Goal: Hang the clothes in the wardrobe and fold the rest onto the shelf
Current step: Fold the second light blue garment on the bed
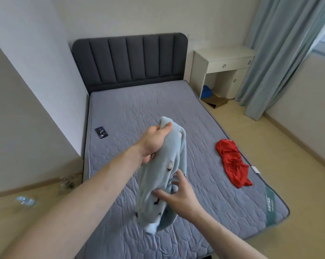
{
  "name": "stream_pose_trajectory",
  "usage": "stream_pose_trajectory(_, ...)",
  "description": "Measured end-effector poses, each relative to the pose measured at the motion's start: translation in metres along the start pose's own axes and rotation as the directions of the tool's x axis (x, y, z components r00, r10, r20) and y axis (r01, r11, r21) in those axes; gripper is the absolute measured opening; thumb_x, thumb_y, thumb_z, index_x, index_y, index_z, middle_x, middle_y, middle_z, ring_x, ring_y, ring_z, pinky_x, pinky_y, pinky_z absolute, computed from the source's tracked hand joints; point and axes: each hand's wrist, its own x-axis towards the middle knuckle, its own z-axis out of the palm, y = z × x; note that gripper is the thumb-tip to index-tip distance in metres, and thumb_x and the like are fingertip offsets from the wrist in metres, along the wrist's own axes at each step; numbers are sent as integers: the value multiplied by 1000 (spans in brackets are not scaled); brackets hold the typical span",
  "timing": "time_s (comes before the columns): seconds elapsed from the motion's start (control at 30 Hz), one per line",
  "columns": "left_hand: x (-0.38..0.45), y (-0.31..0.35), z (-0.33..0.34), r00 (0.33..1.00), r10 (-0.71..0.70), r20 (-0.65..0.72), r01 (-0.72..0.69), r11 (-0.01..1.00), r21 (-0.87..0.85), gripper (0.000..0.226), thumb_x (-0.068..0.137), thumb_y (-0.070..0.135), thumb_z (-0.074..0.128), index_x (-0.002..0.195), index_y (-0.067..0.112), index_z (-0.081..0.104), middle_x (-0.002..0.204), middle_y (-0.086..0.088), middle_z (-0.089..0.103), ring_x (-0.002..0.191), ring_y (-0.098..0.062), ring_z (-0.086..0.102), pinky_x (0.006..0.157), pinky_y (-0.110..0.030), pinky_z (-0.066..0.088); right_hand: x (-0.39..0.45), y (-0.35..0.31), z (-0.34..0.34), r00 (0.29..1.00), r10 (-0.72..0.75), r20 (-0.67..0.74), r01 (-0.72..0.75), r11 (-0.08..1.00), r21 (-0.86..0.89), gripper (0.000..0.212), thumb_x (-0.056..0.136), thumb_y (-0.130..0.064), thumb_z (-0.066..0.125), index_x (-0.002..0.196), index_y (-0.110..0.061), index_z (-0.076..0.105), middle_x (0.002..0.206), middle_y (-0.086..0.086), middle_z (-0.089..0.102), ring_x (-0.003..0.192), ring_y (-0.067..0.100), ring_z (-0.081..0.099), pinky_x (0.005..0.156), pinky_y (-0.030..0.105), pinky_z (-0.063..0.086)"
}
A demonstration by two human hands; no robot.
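Pale blue fleece fills the middle of the head view: a soft garment with small dark and white markings hangs in a long bunch above the mattress. The left hand grips its upper end, fingers curled tightly round a gathered fold, so the cloth rises just past the knuckles and drops away below the wrist. The right hand is lower and nearer the camera, at the right edge of the hanging bunch; its fingers are spread and fairly straight, the thumb and fingertips touching the fleece without closing on it. The garment's bottom end (a white patch shows there) hangs under and to the left of this hand, close over the quilted grey-blue mattress surface; whether it touches the bed cannot be told. A second piece of clothing, a crumpled red garment, lies flat on the mattress near its right edge, well apart from both hands. A dark phone rests on the mattress near the left edge, beyond the left hand. Behind the bed stands a dark grey padded headboard, with a white desk to its right and pale blue curtains beside that.
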Motion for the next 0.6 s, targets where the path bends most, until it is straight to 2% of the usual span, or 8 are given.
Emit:
stream_pose_trajectory(0.07,-5,1,-6,998,-16,63,21,997,-74,44,105,39,54,118,1,70,112,-15,75,98,-25,73,80,-33,61,6,-7,-11,994,23,-102,-8,990,144,10,93,-17,68,96,-27,69,100,-12,75,98,7,70,91,39,60)
stream_pose_trajectory(0.13,-7,-10,-22,986,-23,162,49,986,-160,43,107,35,48,128,2,67,119,-15,73,105,-25,70,85,-33,59,15,-11,-30,972,128,-195,-45,924,379,31,96,1,49,75,-14,65,79,1,71,84,21,69,83,47,62)
stream_pose_trajectory(0.2,-11,-33,-32,966,-44,255,98,974,-203,40,109,27,42,137,6,61,129,-14,69,120,-28,66,101,-39,54,20,-19,-44,981,154,-121,-79,875,478,25,95,2,48,78,-11,61,79,6,65,81,20,65,73,38,61)
stream_pose_trajectory(0.27,-12,-67,-28,936,-97,338,166,969,-181,40,108,13,39,144,8,55,138,-15,64,129,-31,60,111,-43,47,18,-16,-37,987,145,64,-158,926,342,14,81,-12,66,94,-13,60,95,5,66,87,18,65,71,33,58)
stream_pose_trajectory(0.33,-13,-93,-22,941,-135,310,215,946,-243,45,105,3,35,147,7,52,140,-15,63,122,-27,64,107,-37,49,12,1,-17,958,237,160,-269,937,222,51,65,-21,74,112,-19,53,112,4,64,97,18,67,76,35,60)
stream_pose_trajectory(0.43,-12,-113,-16,952,-162,258,273,832,-484,49,101,-2,31,145,0,52,138,-13,63,109,-22,67,95,-31,56,-1,25,12,974,185,128,-191,981,31,70,65,-25,79,124,-26,42,115,-3,61,104,15,67,73,26,58)
stream_pose_trajectory(0.53,-19,-114,-3,924,-148,354,285,882,-375,48,101,-5,30,143,-1,53,141,-17,61,122,-25,64,99,-31,57,0,36,24,988,152,14,-152,988,-4,41,74,-7,73,112,-20,64,99,-2,72,93,16,70,72,32,61)
stream_pose_trajectory(0.6,-14,-114,-5,954,-147,263,207,953,-221,49,98,-14,29,137,-1,55,139,-19,62,121,-25,66,96,-29,57,4,32,17,969,245,-9,-244,966,90,30,76,1,65,102,-16,70,93,5,75,88,19,72,78,45,61)
